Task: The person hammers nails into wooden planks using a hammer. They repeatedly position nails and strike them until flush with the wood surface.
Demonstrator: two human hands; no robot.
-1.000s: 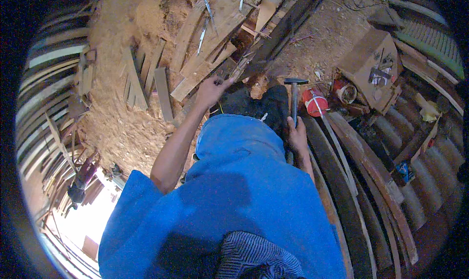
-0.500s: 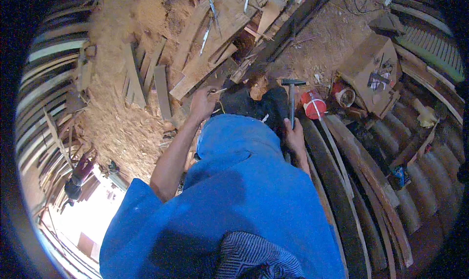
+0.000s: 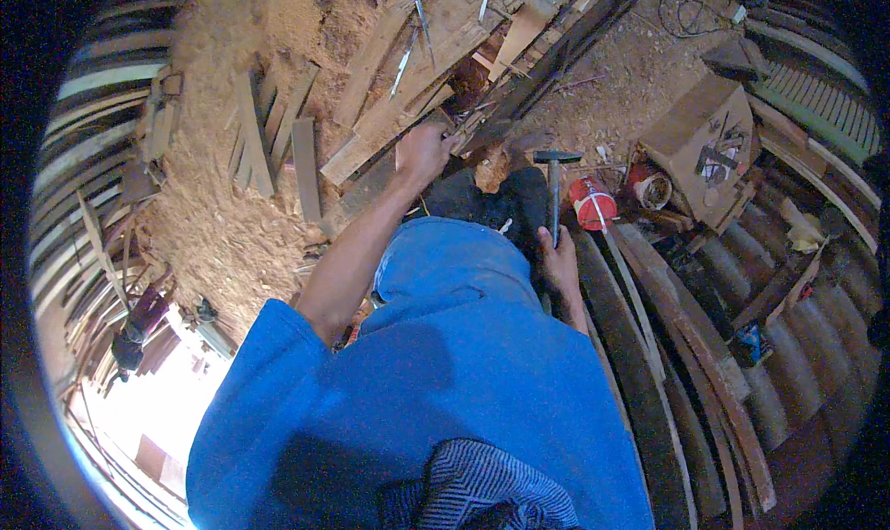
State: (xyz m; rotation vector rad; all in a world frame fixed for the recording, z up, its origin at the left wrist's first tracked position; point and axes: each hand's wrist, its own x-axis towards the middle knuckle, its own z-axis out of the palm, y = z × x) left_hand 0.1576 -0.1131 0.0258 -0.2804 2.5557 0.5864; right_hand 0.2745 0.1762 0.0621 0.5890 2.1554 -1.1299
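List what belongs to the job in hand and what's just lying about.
Seemingly part of the job:
Hammer, held in the right hand
Long dark beam, its near end by the left hand; contact unclear

Apparently just lying about:
Red container, right of the hammer
Brown box
Loose planks on the ground

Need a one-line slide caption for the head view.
Right hand grips a hammer near a red container; left hand close to a long beam.
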